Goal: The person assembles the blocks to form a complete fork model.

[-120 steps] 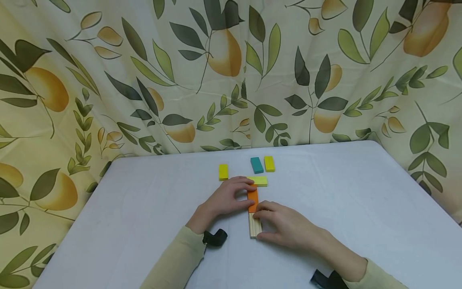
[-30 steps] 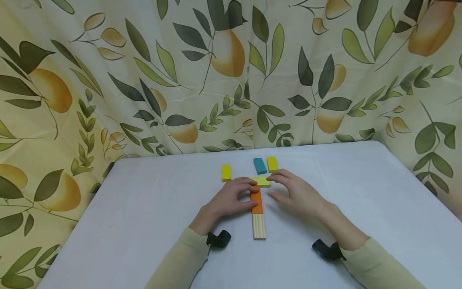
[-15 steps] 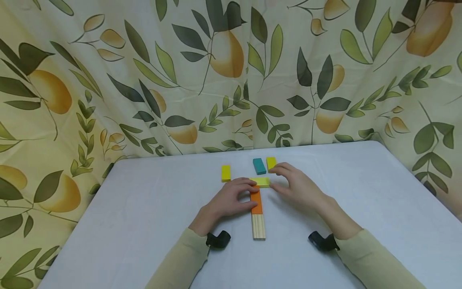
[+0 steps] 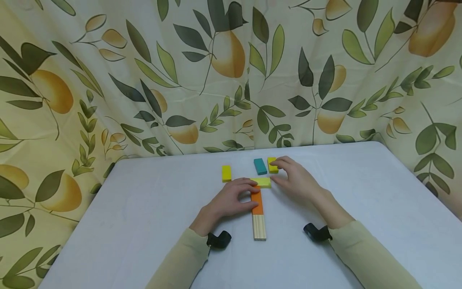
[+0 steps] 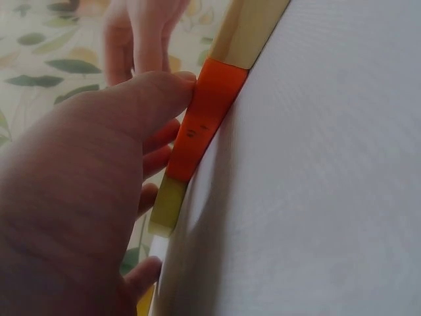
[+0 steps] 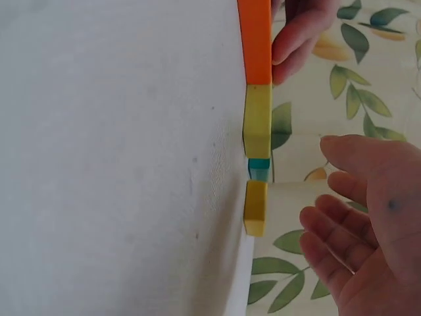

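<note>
Thumb and fingertips of the left hand [image 4: 230,197] rest on the orange block [image 4: 258,198], the thumb nearer and the fingers at its far end; they are softly bent with a moderate gap between them. The orange block lies lengthwise, near to far, around the middle of the white table [image 4: 144,224]. A plain wood block [image 4: 259,228] meets its near end in line with it, and a pale yellow block [image 4: 265,183] lies crosswise against its far end, reaching out to the right.

The right hand [image 4: 300,180] is over the far right yellow block [image 6: 255,208], its thumb and fingers parted and holding nothing. The right wrist view shows a gap between its fingers and that block. A teal block [image 4: 260,166] lies just to the left of it, slightly slanted, and a far left yellow block [image 4: 226,173] lies beyond the left hand, apart from the others.

Both arms wear pale sleeves [image 4: 371,253], with a black camera [image 4: 219,240] at each wrist. Behind the table hangs a cream curtain [image 4: 144,24] printed with fruit and leaves.
</note>
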